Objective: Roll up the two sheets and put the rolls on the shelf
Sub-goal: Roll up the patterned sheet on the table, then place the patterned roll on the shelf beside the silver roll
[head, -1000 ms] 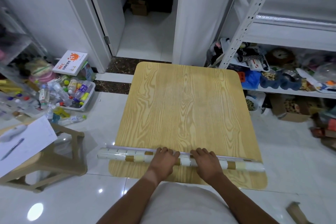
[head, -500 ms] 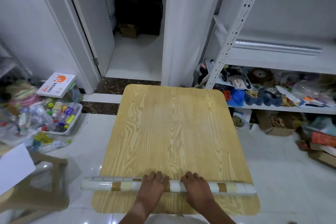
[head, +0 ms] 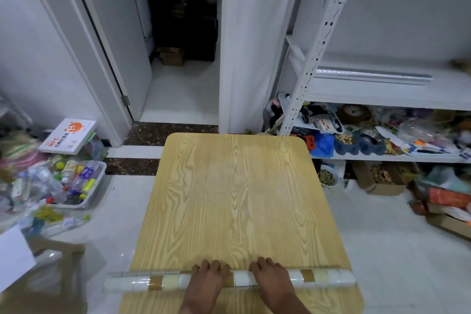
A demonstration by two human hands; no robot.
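Observation:
A rolled sheet with white, cream and brown tiles (head: pixel 142 283) lies across the near edge of the wooden table (head: pixel 237 199), both ends overhanging. My left hand (head: pixel 207 280) and my right hand (head: pixel 271 279) press down on its middle, palms flat, fingers curled over the top. A second roll, silvery (head: pixel 373 76), lies on the middle board of the white metal shelf (head: pixel 387 95) at the right.
The lower shelf board (head: pixel 387 157) is crowded with bowls and bags. A tray of bottles (head: pixel 68 183) and a box (head: pixel 68 136) sit on the floor at left. A wooden stool (head: pixel 51 275) with paper stands at near left. An open doorway (head: pixel 178 58) lies beyond the table.
The view has tilted upward, so the roll and both hands sit lower in the frame and more of the shelf shows. The hands stay on the roll's middle.

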